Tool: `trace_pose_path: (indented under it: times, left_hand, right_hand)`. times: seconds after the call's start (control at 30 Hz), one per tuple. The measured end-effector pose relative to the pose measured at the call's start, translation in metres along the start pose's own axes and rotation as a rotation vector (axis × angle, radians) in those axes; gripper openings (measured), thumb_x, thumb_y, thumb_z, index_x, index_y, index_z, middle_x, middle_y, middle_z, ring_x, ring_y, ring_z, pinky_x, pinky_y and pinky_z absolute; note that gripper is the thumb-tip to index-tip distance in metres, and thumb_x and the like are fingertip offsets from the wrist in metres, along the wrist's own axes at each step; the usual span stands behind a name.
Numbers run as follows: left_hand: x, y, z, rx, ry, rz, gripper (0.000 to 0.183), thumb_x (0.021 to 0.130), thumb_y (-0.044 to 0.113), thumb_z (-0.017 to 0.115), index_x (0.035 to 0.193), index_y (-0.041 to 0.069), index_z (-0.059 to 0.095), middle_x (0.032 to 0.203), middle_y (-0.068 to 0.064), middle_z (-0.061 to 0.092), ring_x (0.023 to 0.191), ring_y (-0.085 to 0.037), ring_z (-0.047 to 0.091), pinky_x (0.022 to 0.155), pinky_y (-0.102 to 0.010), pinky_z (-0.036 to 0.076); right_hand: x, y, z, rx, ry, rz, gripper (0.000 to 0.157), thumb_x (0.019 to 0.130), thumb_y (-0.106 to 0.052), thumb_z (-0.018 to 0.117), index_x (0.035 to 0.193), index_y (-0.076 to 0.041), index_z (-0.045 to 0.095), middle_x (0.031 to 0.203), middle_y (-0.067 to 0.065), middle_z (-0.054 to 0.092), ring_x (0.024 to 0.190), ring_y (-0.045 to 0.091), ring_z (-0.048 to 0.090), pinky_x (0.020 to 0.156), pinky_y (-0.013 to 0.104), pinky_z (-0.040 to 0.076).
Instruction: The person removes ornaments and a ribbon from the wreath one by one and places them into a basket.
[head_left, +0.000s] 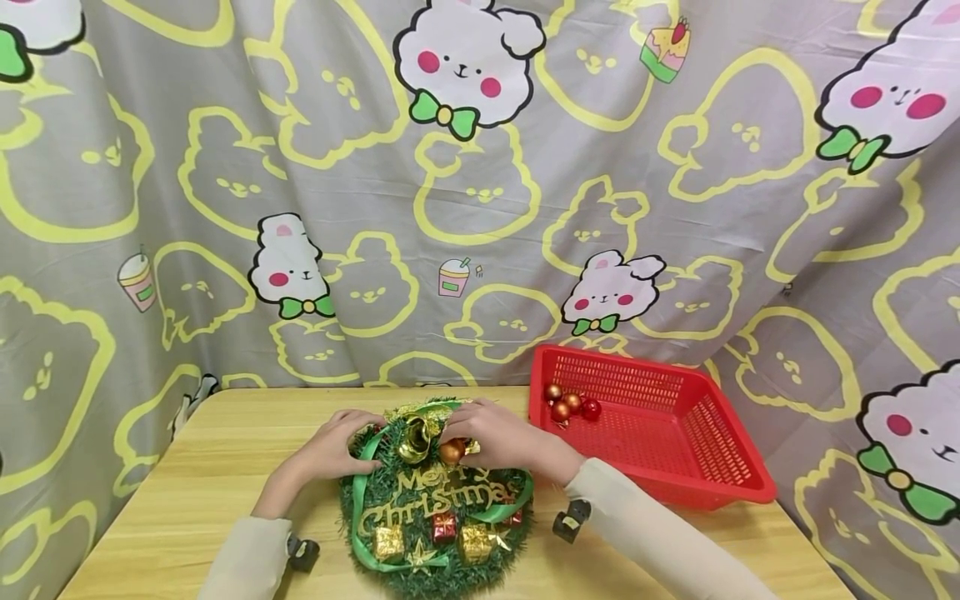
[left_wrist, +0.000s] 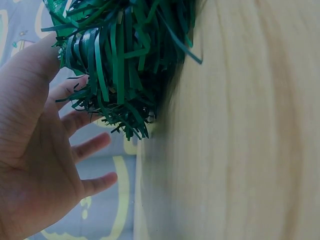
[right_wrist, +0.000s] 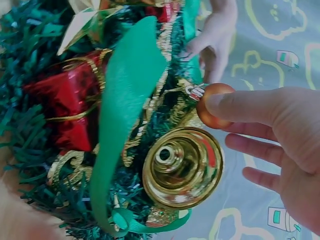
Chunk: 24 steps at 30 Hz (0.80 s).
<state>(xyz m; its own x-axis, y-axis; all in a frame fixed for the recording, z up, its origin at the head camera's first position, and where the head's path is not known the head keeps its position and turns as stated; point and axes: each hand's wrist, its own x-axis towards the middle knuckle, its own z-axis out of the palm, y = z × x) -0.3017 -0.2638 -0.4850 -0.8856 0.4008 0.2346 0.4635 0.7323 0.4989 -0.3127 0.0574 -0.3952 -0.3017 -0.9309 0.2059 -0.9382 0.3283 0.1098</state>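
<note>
The right hand [head_left: 498,435] pinches an orange bauble [head_left: 452,452] between thumb and fingers, just beside a gold bell [right_wrist: 182,170] on the far part of a green wreath [head_left: 442,577] lying on the desk [head_left: 202,450]. The left hand [head_left: 337,446], fingers spread wide, is at the wreath's far left edge. To the right stands a red basket [head_left: 738,442] with small baubles [head_left: 573,404] at its left.

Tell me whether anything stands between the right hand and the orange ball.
Nothing visible does: the right hand pinches the orange ball, thumb directly against it. The gold bell sits close beside the ball, not between them.
</note>
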Motion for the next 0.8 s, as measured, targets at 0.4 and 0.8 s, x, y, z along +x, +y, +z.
trace_pose_path:
  times: [0.4, 0.8]
  left_hand:
    - [0.0, 0.0, 0.002, -0.002, 0.002, 0.003, 0.066, 0.081, 0.036, 0.085, 0.138, 0.013, 0.061, 0.142, -0.014, 0.058, 0.134, -0.046, 0.045, 0.103, -0.075, 0.038]
    - [-0.001, 0.0, 0.001, 0.008, 0.001, -0.004, 0.065, 0.08, 0.036, 0.086, 0.137, 0.015, 0.061, 0.143, -0.012, 0.058, 0.134, -0.045, 0.046, 0.104, -0.073, 0.039]
  right_hand:
    - [-0.005, 0.007, -0.011, 0.173, -0.061, 0.095, 0.036, 0.085, -0.021, 0.083, 0.119, -0.011, 0.075, 0.119, 0.0, 0.075, 0.112, 0.015, 0.068, 0.1, 0.029, 0.054]
    - [-0.015, 0.021, -0.039, 0.461, -0.053, 0.23, 0.033, 0.087, -0.016, 0.081, 0.119, -0.011, 0.075, 0.114, -0.001, 0.075, 0.107, 0.015, 0.069, 0.094, 0.03, 0.057]
